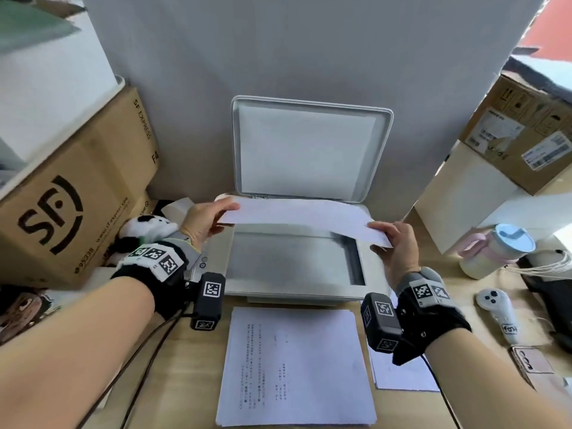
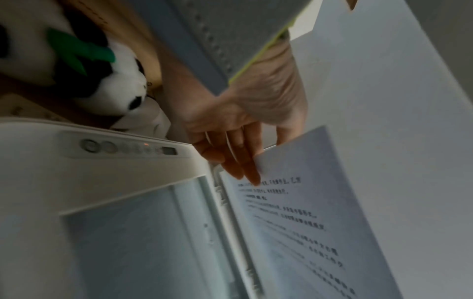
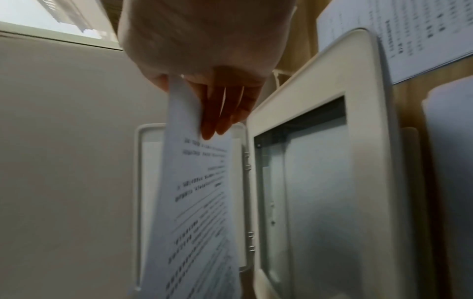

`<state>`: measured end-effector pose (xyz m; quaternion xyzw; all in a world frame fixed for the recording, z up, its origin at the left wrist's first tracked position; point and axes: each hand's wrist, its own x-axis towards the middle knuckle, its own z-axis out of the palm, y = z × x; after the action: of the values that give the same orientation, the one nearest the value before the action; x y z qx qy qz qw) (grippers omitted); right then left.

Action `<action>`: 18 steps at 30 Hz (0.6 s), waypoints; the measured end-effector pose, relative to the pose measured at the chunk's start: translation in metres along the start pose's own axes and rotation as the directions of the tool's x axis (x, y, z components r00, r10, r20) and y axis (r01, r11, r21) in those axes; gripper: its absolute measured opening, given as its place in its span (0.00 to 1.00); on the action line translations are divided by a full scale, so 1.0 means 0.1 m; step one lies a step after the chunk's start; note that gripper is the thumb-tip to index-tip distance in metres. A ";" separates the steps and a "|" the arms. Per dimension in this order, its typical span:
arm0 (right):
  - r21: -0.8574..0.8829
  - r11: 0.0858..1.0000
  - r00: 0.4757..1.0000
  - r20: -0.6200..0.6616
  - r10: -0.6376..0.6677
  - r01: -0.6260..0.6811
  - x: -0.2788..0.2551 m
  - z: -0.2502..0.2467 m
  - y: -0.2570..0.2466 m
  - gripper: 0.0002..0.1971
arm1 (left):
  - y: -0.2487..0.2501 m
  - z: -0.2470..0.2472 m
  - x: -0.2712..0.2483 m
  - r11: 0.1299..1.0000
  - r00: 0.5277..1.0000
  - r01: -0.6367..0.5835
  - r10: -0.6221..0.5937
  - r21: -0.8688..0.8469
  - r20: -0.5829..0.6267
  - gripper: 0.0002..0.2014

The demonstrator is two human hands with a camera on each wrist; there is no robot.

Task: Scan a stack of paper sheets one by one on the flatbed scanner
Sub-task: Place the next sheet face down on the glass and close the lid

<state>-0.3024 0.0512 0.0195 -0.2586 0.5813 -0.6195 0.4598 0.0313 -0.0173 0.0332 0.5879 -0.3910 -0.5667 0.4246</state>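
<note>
Wooden desk [image 1: 192,351] against a grey wall carries a white flatbed scanner [image 1: 297,286] with its lid [image 1: 309,150] raised upright. Both hands hold one sheet of paper [image 1: 297,213] in the air above the scanner glass [image 1: 288,258], with the printed side turned down. The left hand [image 1: 201,222] pinches the left edge of the sheet, thumb on top and the fingers [image 2: 245,161] stretched under it. The right hand [image 1: 399,249] pinches the right edge in the same way, with its fingers [image 3: 217,113] under the paper. The sheet hangs level between them and does not touch the glass.

On the desk just in front of the scanner lies the stack of paper [image 1: 294,366], face up, with lines of small print too small to read. A second, smaller pile of sheets [image 1: 399,376] lies to the right of it, partly hidden by the right wrist.

To the left stands a big cardboard box [image 1: 77,196] with the writing "SF EXPRESS", and a panda toy [image 1: 148,227] sits near it, beside the left hand. To the right are a cup with a blue lid [image 1: 498,249], a white controller [image 1: 498,314], and another cardboard box [image 1: 526,134] with shipping labels.
</note>
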 end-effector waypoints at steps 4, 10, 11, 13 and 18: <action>-0.249 0.968 0.999 0.017 0.035 -0.029 0.03 -0.04 0.28 0.09 | -0.30 0.00 -0.07 0.962 0.998 -0.011 -0.008 0.273 0.067 0.15; -0.605 0.794 0.998 0.054 -0.036 0.061 0.09 -0.10 0.61 0.09 | -0.63 0.04 0.01 0.824 0.999 0.011 -0.035 0.567 0.032 0.20; -0.669 0.741 0.998 0.045 -0.039 0.059 0.11 -0.11 0.65 0.09 | -0.67 0.05 0.05 0.814 0.998 0.010 -0.041 0.581 0.041 0.21; -0.761 0.647 0.999 0.022 -0.039 0.042 0.14 -0.14 0.69 0.09 | -0.72 0.06 0.11 0.794 0.998 0.008 -0.046 0.607 0.047 0.23; -0.833 0.549 0.997 0.073 -0.007 0.064 0.18 -0.14 0.68 0.10 | -0.76 0.11 0.20 0.707 1.000 0.000 0.005 0.707 -0.005 0.23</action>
<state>-0.3040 0.0489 -0.0525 -0.4762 0.7860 -0.2706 0.2868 0.0199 -0.0109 -0.0447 0.7069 -0.5775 -0.3715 0.1695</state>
